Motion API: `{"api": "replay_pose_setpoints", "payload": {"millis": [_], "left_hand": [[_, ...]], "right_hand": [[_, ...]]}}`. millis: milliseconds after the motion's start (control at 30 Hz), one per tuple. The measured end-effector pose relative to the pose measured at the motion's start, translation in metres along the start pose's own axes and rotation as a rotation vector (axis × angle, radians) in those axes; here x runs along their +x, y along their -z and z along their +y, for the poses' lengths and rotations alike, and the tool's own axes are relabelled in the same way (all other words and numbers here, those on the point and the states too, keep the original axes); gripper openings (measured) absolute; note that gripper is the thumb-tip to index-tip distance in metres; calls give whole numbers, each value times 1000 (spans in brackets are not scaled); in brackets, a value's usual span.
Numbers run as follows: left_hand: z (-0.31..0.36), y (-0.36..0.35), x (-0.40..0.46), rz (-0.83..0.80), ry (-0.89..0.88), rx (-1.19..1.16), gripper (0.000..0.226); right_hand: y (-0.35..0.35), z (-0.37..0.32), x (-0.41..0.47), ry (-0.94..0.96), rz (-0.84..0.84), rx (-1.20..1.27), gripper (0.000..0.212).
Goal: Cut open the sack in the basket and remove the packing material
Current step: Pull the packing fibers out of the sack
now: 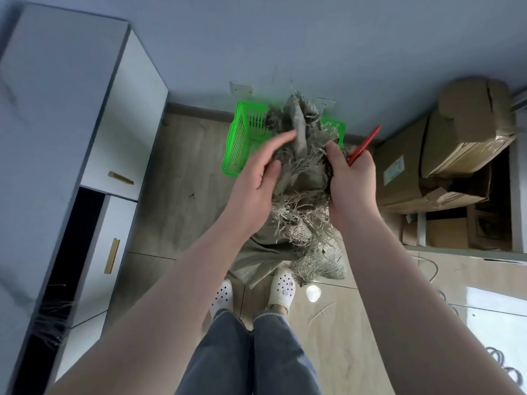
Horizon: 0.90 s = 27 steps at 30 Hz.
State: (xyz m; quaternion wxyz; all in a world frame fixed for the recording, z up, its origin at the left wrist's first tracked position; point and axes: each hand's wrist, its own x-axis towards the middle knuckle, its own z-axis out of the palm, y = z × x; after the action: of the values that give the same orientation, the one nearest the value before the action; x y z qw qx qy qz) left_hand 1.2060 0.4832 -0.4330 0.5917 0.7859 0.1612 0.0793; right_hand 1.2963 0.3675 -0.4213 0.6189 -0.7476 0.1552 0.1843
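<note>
Person is standing, looking down at both hands held out front over the floor (176, 195). Between the hands is a frayed grey-green woven sack (299, 172), torn up, loose fibres sticking out all over. It is being held up in the air above and in front of the green plastic basket (242, 138); its top end is overlapping the basket in the view, and whether it is touching the basket cannot be told.

Left hand (256, 181) is lying against the left side of the sack, fingers mostly straight and spread, index finger pointing forward, thumb pressing on the fabric; not curling round it. Right hand (350, 178) is gripping the sack's right side, fingers wrapping into the frayed material, and is also holding a red cutter (365, 148) that is sticking out up and to the right past the knuckles.

More sack material (285, 258) is hanging down below the hands and lying on the floor just in front of the person's feet, some flat, some bunched and stringy. White perforated clogs (282, 289) and blue jeans (256, 360) are showing at the bottom.

Basket is sitting on the wood-look floor close to the wall (285, 38). Left side: a white and dark cabinet (114, 124) with gold handles. Right side: stacked cardboard boxes (456, 138), some on a low shelf. Loose fibre strands (319, 312) are lying on the floor near the right foot.
</note>
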Motion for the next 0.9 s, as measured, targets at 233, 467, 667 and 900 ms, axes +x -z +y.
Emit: {"api": "replay_pose_setpoints", "payload": {"millis": [233, 467, 667, 900], "left_hand": [[-2, 9, 8, -74, 108, 135, 53], [2, 11, 14, 126, -3, 419, 28], [1, 14, 15, 151, -50, 371, 16], [-4, 23, 19, -39, 59, 368, 19]], "right_hand": [[-3, -5, -4, 15, -240, 95, 70], [2, 0, 5, 123, 48, -52, 39], [-9, -2, 9, 51, -137, -287, 80], [-8, -6, 12, -60, -86, 139, 43]]}}
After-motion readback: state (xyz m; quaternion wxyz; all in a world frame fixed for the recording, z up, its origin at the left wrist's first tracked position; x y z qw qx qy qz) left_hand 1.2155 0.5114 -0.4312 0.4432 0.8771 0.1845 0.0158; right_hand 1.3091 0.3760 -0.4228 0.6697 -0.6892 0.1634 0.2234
